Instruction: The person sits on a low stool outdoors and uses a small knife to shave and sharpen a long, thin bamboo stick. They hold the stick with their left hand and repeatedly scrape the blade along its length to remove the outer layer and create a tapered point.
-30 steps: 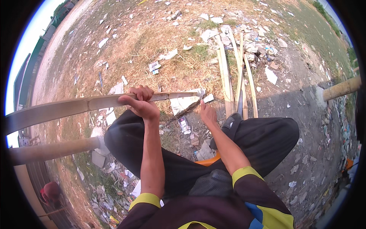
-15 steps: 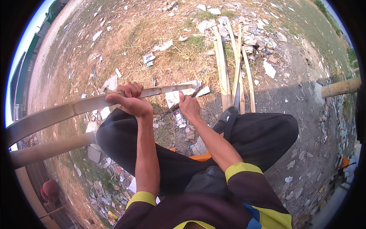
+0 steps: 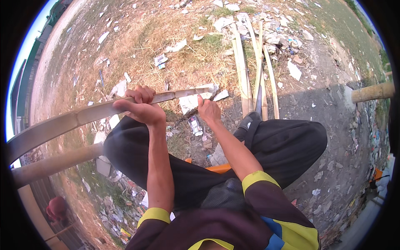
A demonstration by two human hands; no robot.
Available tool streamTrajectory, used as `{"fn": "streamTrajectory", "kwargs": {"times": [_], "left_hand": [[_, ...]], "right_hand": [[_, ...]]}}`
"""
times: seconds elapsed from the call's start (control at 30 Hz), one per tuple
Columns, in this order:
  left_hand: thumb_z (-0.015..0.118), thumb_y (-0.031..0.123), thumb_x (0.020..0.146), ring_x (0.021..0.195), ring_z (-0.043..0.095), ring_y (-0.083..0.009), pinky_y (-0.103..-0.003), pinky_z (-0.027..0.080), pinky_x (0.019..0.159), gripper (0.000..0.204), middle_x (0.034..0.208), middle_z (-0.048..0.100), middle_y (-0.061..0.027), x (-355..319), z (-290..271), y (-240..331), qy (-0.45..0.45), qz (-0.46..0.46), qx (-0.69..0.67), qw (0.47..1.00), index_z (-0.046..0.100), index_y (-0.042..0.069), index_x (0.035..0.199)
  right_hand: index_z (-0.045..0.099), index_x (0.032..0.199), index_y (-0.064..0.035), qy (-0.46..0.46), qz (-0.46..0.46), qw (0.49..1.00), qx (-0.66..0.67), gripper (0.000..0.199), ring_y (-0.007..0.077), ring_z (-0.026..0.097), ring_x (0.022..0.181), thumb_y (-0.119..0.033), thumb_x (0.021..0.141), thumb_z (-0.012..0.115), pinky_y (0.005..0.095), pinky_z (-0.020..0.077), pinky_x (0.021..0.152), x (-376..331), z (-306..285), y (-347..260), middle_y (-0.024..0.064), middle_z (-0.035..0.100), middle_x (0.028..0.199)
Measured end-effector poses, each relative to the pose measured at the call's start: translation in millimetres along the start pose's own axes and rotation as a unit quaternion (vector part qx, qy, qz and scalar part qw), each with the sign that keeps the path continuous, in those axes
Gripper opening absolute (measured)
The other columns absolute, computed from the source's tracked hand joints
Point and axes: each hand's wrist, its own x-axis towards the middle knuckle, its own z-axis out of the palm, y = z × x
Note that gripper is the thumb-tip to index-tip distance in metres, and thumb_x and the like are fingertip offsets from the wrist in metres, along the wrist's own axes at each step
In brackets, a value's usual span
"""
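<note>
A long split bamboo strip (image 3: 68,121) runs from the far left edge to the middle, its right end a little raised. My left hand (image 3: 143,107) is wrapped round it, fingers over the top and thumb along the near face. My right hand (image 3: 209,111) is closed just below the strip's right end, thumb up. A thin dark line shows beside its fingers, but whatever it grips is hidden. Past my right foot, several pale bamboo strips (image 3: 243,79) lie on the ground in a loose, crossing bundle.
A round bamboo pole (image 3: 58,163) reaches in at the left, by my left knee; another bamboo pole (image 3: 373,92) stands at the right. Paper scraps (image 3: 196,102) and litter cover the dry grass. An orange seat edge (image 3: 218,168) shows beneath me.
The strip's right end has dipped slightly left, and both hands have shifted only a little. My right elbow has drawn slightly inward. The view has tilted slightly.
</note>
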Motion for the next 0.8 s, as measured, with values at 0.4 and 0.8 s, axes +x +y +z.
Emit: {"fn": "streamTrajectory", "kwargs": {"times": [0.4,0.8], "left_hand": [[0.03,0.071,0.083,0.044,0.014,-0.0083,-0.025,0.013,0.042,0.063,0.049,0.017,0.0041,-6,8,-4,-0.051,0.028,0.0,0.998,0.02,0.014,0.059],[0.027,0.07,0.085,0.045,0.012,-0.0085,-0.025,0.013,0.043,0.062,0.049,0.015,0.0046,3,7,-2,0.0,0.001,-0.022,1.0,0.019,0.014,0.058]], "right_hand": [[0.064,0.09,0.0061,-0.047,0.09,0.994,-0.034,0.069,0.0456,0.057,0.094,-0.05,0.092,0.025,0.0495,0.0446,0.084,15,0,51,0.0329,0.059,0.091],[0.056,0.077,0.0042,0.185,-0.022,0.957,0.221,0.057,0.042,0.052,0.061,-0.041,0.096,0.027,0.0487,0.0369,0.061,-17,2,35,0.0261,0.051,0.063]]}}
